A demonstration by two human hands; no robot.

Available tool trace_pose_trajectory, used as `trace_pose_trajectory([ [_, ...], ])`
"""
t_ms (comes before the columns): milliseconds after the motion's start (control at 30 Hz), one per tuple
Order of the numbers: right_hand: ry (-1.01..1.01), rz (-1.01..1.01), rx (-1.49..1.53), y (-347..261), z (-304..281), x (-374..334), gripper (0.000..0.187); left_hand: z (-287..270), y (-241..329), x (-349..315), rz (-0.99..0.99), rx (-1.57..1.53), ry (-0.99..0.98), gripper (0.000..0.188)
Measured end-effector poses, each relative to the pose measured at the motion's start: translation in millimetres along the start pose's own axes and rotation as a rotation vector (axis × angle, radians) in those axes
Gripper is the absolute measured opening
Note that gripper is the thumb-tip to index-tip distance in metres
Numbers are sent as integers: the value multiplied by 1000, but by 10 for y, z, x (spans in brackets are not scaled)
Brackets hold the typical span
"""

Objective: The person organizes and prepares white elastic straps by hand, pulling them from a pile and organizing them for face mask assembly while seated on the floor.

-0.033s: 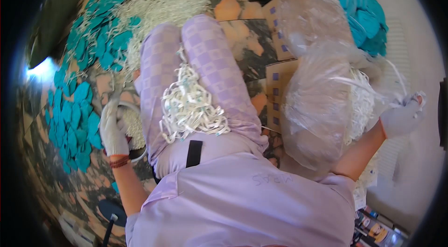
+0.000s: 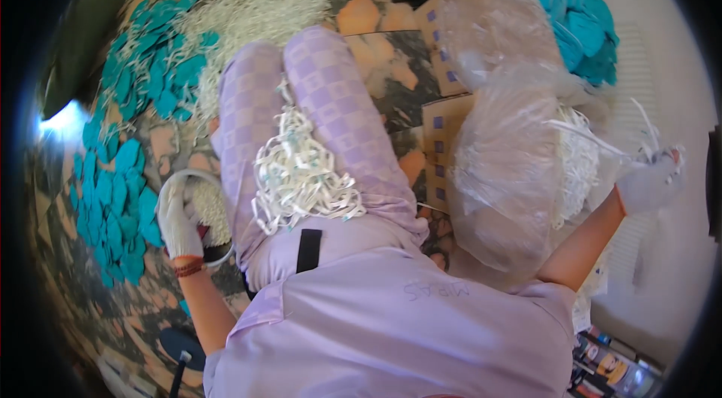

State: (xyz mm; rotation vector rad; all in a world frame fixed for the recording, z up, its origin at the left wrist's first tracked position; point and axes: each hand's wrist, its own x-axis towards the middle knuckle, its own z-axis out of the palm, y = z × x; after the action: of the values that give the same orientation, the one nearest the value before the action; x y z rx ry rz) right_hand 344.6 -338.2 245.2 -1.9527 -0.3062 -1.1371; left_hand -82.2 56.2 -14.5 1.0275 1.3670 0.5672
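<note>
My left hand (image 2: 179,219), in a white glove, is at the left side of a light-rimmed bowl (image 2: 226,189). Its fingers curl over into the bowl beside small cream-coloured pieces (image 2: 213,210); their tips are hidden, so what they grip cannot be made out. Off to the right, my gloved right hand (image 2: 653,181) is closed on a few white straps (image 2: 590,138), whose loose ends stick out leftward and upward. A heap of white straps with small teal ends (image 2: 304,172) lies in my lap.
Teal flat rounded pieces (image 2: 113,206) are spread on the patterned floor at left. Beyond my knees lies a pile of thin pale strips (image 2: 259,3). At right, cardboard boxes (image 2: 445,127) lined with clear plastic (image 2: 500,180) hold white straps (image 2: 577,165) and teal pieces (image 2: 575,18).
My left hand's fingers have gone from stretched up along the bowl's rim to curled down into it. My right hand keeps the straps, their ends shifted slightly. The whole view has shifted a little.
</note>
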Motion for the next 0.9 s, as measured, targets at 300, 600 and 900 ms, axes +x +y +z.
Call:
trace_pose_trajectory([
  [300,-1115,135,-746,2773,-832,788,50,-657,-948,420,267,1194,3,33],
  [600,-608,-210,-761,1261,-204,287,36,-398,-715,468,326,1102,-83,23],
  [900,-1231,-197,143,-477,1057,-1959,18,319,-113,134,661,910,19,30],
])
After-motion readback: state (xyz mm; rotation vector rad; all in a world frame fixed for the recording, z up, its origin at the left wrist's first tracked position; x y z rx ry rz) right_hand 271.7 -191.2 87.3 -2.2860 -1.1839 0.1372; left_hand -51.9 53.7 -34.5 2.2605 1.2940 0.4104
